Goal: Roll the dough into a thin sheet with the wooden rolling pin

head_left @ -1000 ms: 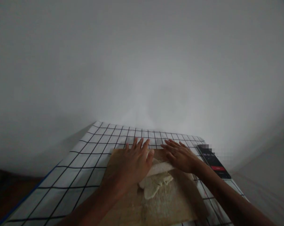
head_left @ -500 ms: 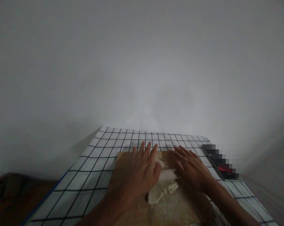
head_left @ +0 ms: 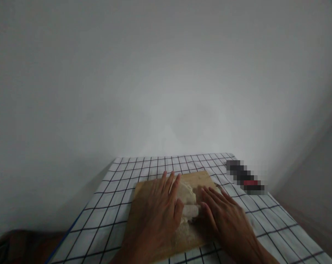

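The dough (head_left: pixel 187 193), lying between the left hand (head_left: pixel 161 211) and right hand (head_left: pixel 225 216), looks soft and apt to tear, probably best lifted from under its edges, while both hands rest apart, fingers outstretched and flat, seemingly over the ends of a pale rolling pin (head_left: pixel 191 211).

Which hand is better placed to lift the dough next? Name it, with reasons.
Probably the left hand: it reaches alongside the dough, overlapping its edge in this view. The right hand, by the rolling pin, leaves board showing between it and the dough.
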Tool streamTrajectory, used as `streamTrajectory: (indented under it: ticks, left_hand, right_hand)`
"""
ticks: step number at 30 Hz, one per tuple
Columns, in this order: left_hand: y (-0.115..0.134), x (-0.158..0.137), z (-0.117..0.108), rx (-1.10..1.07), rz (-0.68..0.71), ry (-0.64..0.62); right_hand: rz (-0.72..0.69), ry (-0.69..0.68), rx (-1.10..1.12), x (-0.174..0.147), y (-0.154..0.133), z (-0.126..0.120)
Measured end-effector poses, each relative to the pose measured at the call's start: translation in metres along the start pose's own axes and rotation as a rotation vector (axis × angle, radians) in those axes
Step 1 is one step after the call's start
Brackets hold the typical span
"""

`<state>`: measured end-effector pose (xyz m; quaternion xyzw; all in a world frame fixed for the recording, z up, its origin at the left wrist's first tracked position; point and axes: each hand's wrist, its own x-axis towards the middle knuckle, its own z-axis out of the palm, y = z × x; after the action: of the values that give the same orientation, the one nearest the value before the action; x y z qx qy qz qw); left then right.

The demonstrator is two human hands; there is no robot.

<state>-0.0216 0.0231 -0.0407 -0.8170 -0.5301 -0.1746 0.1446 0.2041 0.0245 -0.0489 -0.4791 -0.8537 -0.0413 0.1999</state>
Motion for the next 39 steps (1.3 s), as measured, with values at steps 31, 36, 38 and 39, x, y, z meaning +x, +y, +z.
streamTrajectory:
  ticks: [31,36,38,39]
  left_hand:
    - [-0.017,0.035,0.022,0.116,-0.047,-0.177]
    - [-0.010,0.023,0.008,0.068,0.076,-0.111]
    - [-0.009,0.015,0.001,0.055,0.130,-0.124]
    - [-0.008,0.011,-0.002,0.056,0.139,-0.127]
  right_hand:
    - [0.056,0.015,0.040,0.075,0.033,0.020]
    - [0.065,0.020,0.007,0.044,0.019,0.006]
    - [0.071,0.007,0.008,0.033,0.013,0.002]
    - [0.070,0.001,0.007,0.027,0.010,0.001]
